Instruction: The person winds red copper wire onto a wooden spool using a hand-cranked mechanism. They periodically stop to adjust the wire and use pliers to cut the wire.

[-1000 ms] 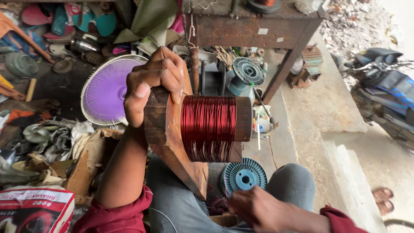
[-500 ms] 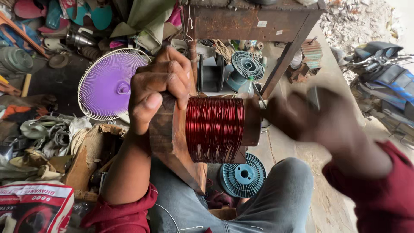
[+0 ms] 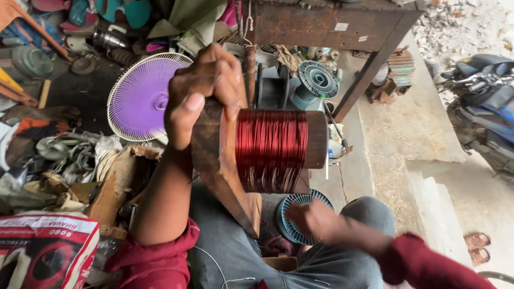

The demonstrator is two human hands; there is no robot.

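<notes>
Over my lap, left hand (image 3: 201, 91) clenched on the wooden winding former (image 3: 214, 155) carrying the red copper coil (image 3: 271, 150). Right hand (image 3: 316, 220) blurred beside a blue spool (image 3: 292, 227); I cannot tell its grip.

I saw a cluttered concrete floor (image 3: 407, 128), a rusty metal table (image 3: 332, 24) above, a purple fan guard (image 3: 140, 96), a parked motorcycle (image 3: 484, 101) in daylight.

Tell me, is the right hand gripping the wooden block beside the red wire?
No, the left hand grips the wooden block; the right hand is lower, blurred, apart from it.
</notes>
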